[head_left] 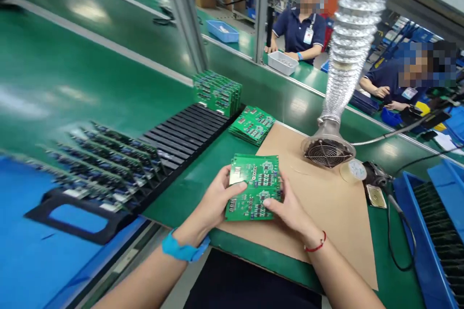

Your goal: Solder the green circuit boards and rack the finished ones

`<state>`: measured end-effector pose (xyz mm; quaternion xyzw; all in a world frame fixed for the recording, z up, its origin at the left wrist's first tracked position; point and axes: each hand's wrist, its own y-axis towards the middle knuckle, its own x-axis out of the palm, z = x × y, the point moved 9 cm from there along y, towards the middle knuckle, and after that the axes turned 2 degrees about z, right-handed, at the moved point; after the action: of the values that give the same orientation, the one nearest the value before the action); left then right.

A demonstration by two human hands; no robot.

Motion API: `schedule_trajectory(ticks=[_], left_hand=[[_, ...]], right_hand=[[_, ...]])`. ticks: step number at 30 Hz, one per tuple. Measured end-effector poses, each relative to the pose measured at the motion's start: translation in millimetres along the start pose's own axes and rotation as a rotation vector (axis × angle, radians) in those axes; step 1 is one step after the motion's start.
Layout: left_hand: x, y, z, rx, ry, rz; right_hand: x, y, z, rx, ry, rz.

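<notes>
Both my hands hold one green circuit board [254, 183] just above a brown cardboard sheet [326, 212] on the green bench. My left hand [216, 199] grips its left edge, thumb on top. My right hand [286, 207] grips the lower right corner, fingers curled round it. A black slotted rack [174, 142] lies to the left, with several boards standing in its near slots [108, 164]. Further back stand a stack of upright green boards [217, 91] and a flat pile of boards [253, 124].
A silver flexible duct [348, 43] ends in a round fan grille [327, 152] on the cardboard's far right. A tape roll [353, 170] and soldering stand [377, 178] sit beside it. Blue bins [435, 231] stand right. Two seated people work across the conveyor.
</notes>
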<state>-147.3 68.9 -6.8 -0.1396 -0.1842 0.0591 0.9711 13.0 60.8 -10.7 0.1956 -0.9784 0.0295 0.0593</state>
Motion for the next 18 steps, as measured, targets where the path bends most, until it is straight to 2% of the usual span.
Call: schedule_trajectory(ticks=[5, 9, 11, 12, 14, 15, 16, 18], left_hand=[[6.1, -12, 13, 0.067, -0.118, 0.055], [0.5, -13, 35, 0.176, -0.100, 0.041], [-19.0, -23, 60, 0.342, 0.046, 0.098], [-34.0, -33, 78, 0.462, 0.184, 0.177], [-58.8, -66, 122, 0.789, 0.545, 0.354], [-65.8, -80, 140, 0.902, 0.752, 0.416], [-79.0, -84, 151, 0.885, 0.834, 0.455], [-103.7, -77, 162, 0.728, 0.916, 0.453]], right_hand=[[9, 9, -26, 0.116, -0.031, 0.074], [16, 33, -47, 0.168, -0.049, 0.151], [25, 51, -54, 0.182, 0.001, 0.145], [28, 61, -59, 0.170, 0.014, 0.143], [34, 81, -69, 0.131, 0.018, 0.139], [36, 90, -73, 0.114, 0.016, 0.134], [38, 99, -77, 0.105, 0.010, 0.124], [42, 116, -83, 0.078, -0.027, 0.103]])
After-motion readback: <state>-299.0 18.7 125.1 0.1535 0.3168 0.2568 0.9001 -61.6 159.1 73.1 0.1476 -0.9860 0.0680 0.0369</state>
